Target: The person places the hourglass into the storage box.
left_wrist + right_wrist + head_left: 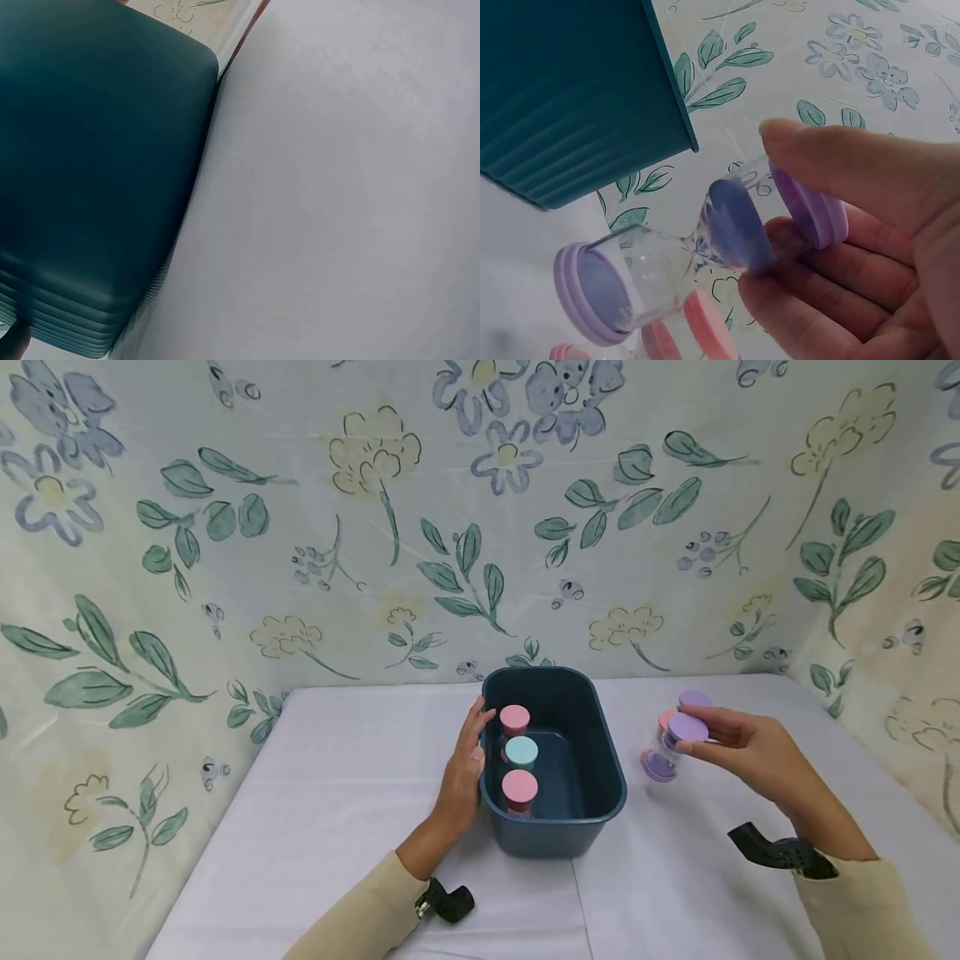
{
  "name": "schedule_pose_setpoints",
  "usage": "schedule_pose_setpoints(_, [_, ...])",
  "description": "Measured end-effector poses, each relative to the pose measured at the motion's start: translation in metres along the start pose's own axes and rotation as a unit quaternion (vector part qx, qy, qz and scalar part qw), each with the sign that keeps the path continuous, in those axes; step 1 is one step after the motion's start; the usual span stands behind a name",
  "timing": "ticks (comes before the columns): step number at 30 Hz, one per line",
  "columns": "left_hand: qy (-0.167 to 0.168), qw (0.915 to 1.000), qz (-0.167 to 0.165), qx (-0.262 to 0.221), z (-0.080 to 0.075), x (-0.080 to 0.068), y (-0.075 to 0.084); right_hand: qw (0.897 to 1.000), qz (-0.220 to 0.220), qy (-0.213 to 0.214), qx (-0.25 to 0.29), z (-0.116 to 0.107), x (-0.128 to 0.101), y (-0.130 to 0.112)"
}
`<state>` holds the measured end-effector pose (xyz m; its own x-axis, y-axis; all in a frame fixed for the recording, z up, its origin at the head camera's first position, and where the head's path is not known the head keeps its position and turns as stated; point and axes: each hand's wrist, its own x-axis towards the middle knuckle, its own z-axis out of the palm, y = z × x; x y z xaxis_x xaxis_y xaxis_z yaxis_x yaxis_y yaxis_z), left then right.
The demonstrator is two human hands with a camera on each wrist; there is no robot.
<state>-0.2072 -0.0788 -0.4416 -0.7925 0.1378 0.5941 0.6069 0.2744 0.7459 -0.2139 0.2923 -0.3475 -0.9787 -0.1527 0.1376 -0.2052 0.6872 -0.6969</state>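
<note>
My right hand (757, 752) pinches a purple-capped sand timer (735, 225) by its upper end, tilted above the table to the right of the bin. Purple sand shows in both its clear bulbs. Just behind it are a pink-capped sand timer (709, 326) and another purple cap (695, 698), both partly hidden. A dark teal bin (615, 781) stands mid-table. Along its left wall my left hand (456, 781) rests, fingers extended against the side and rim. Inside, on the left, are two pink-capped timers (520, 787) and one with a light blue cap (521, 751).
A white cloth covers the table (360, 777). Behind it and along the sides hangs a floral curtain (465, 510). Black straps with cameras sit on both wrists, one being the right wrist camera (780, 853).
</note>
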Motion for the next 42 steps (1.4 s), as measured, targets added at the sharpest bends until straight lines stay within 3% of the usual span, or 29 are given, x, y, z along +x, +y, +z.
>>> schedule_pose_setpoints(2, [-0.005,0.9999,-0.010,-0.003,-0.002,0.001,0.002,1.000,-0.002,0.008,0.001,0.001,0.000,-0.003])
schedule_pose_setpoints(9, [0.002,1.0000,0.004,0.000,-0.002,0.000,-0.001,1.000,0.001,0.028,-0.008,0.003,0.001,-0.012])
schedule_pose_setpoints(16, [-0.006,0.9998,-0.008,-0.018,-0.010,0.003,0.035,1.000,0.017,0.024,-0.002,0.003,0.002,-0.024])
schedule_pose_setpoints(20, [-0.006,0.9997,-0.018,-0.015,-0.012,0.003,0.044,1.000,0.019,0.016,0.001,0.002,0.002,-0.030])
schedule_pose_setpoints(31, [-0.009,0.9997,-0.014,-0.020,-0.011,0.003,0.043,0.999,0.018,0.019,0.019,-0.001,-0.002,-0.044])
schedule_pose_setpoints(42, [-0.012,0.9997,-0.019,-0.012,-0.012,0.005,0.044,0.999,-0.014,0.037,0.037,0.003,-0.005,-0.060])
